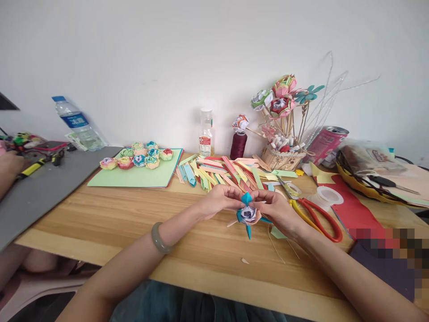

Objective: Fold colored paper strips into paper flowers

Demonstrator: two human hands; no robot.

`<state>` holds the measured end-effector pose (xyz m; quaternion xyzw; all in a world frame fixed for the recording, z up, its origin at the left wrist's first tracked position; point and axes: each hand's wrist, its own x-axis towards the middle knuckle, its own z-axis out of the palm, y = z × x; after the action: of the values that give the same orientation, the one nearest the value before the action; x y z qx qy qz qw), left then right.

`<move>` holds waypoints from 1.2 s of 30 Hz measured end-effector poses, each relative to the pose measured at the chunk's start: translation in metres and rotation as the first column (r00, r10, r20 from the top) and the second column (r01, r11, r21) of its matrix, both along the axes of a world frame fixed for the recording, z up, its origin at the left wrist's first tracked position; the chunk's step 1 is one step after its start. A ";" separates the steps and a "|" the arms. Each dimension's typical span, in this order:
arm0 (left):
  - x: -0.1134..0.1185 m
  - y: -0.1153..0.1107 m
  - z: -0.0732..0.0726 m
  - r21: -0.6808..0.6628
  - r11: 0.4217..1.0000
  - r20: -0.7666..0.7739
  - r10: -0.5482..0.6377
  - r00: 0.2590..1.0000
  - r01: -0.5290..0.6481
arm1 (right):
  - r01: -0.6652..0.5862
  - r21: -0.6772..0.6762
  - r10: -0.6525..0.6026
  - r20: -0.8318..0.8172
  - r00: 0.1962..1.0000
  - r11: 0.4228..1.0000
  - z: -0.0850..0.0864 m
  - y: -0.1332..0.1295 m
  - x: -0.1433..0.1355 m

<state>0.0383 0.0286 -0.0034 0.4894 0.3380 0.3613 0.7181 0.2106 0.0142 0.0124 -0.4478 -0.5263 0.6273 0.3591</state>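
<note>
Both hands meet over the front middle of the wooden table. My left hand [223, 199], with a bangle on its wrist, has its fingertips closed on the left side of a blue petal at the top of a small paper flower [248, 215]. The fingers of my right hand [273, 205] pinch the same petal from the right. The flower has a white and purple centre, a peach petal and blue pointed petals around it. Behind the hands lies a pile of folded paper strips [217, 172] in many colours.
Scissors [323, 219] and a tape spool [330, 197] lie right of my hands. Small paper flowers [125, 162] sit on green sheets [157, 175] at left. Behind stand a jar [205, 134], dark red thread [238, 145] and a flower basket [283, 158]. Another person's hand [10, 167] shows far left.
</note>
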 end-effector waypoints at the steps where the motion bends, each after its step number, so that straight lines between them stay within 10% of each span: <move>1: 0.001 0.000 0.000 0.008 1.000 -0.005 0.022 1.000 -0.022 | 0.002 0.006 -0.002 0.001 1.000 1.000 0.000 0.000 0.000; 36: -0.004 0.002 0.006 0.111 0.993 -0.098 0.055 0.994 -0.044 | -0.117 0.390 -0.008 0.305 0.952 0.913 0.002 -0.005 -0.001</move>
<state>0.0344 0.0304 0.0024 0.5367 0.3661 0.3716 0.6632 0.2099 0.0091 0.0140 -0.4389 -0.7050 0.4400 0.3418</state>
